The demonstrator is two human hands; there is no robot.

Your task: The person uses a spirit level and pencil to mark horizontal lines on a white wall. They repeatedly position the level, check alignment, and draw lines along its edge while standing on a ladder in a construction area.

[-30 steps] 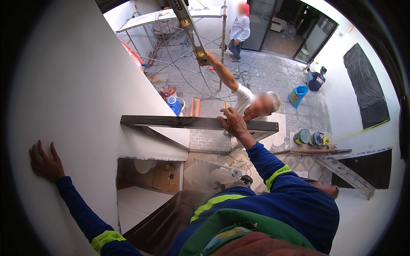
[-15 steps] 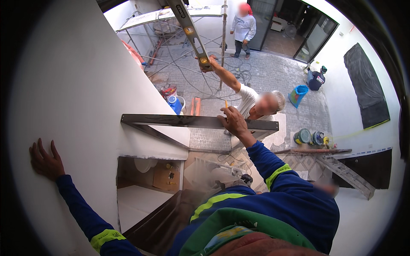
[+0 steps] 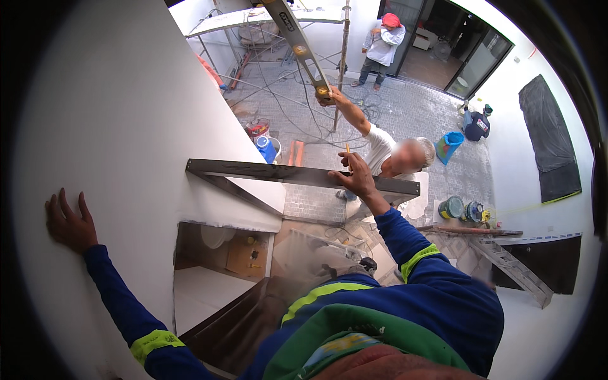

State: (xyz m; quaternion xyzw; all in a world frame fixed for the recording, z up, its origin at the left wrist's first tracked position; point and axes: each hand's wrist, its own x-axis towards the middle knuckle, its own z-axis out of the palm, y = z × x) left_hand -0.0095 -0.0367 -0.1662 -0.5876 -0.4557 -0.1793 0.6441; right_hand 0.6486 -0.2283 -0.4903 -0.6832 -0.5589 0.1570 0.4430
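My left hand (image 3: 69,221) lies flat on the white wall (image 3: 120,126), its fingers spread. A triangular black metal bracket (image 3: 266,171) juts out from the wall's edge. Over its top bar, near the outer end, is my right hand (image 3: 360,178), the thumb against the metal. A yellow pencil (image 3: 348,152) sticks up between that hand's fingers. Just beyond, a co-worker (image 3: 383,149) in a white shirt raises a long spirit level (image 3: 304,54), gripping its lower end. The level leans to the upper left, above the bracket.
Below me is a wall opening (image 3: 221,247) with a toilet inside. Scaffolding (image 3: 278,19) stands at the far left, with cables on the paved floor. A blue container (image 3: 266,150), paint buckets (image 3: 451,207) and a ladder (image 3: 516,269) stand around. Two more people are farther off.
The whole view has shifted slightly, the far scene sliding right and down. The person in the red head covering has raised an arm to the face. My hands stay on wall and bracket.
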